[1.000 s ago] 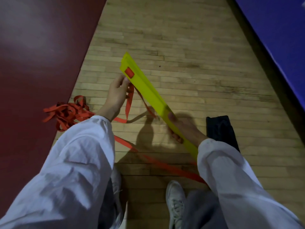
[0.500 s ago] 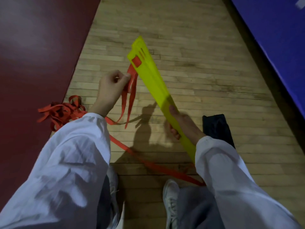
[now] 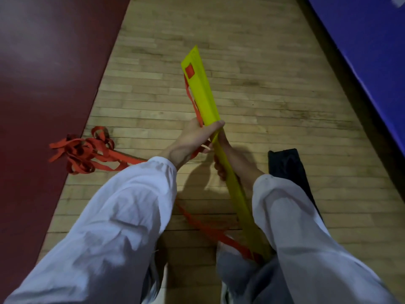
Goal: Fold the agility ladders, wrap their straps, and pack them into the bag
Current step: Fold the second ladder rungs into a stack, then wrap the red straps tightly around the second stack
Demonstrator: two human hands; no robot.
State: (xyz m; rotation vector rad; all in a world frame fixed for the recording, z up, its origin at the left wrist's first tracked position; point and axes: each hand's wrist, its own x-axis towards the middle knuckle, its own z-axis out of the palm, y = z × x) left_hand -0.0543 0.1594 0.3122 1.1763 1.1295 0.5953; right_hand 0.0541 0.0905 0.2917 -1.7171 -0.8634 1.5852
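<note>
A stack of yellow ladder rungs (image 3: 202,95) stands tilted in front of me, its far end raised and its near end down by my legs. My left hand (image 3: 198,137) grips the stack at its middle and presses the orange strap (image 3: 192,99) against its left edge. Just below it, my right hand (image 3: 225,159) holds the same stack from the right side. More orange strap runs from the hands to a tangled pile (image 3: 85,150) on the floor at left, and another length crosses the floor near my feet (image 3: 219,233). The black bag (image 3: 289,170) lies flat on the floor to the right.
I stand on a wooden floor (image 3: 252,88). A dark red mat (image 3: 43,84) borders it on the left, and a blue mat (image 3: 372,40) runs along the right. My white shoes and grey trousers show at the bottom.
My left hand moved right from the hanging strap onto the rung stack, bringing the strap against it. The stack swung more upright and its top moved right.
</note>
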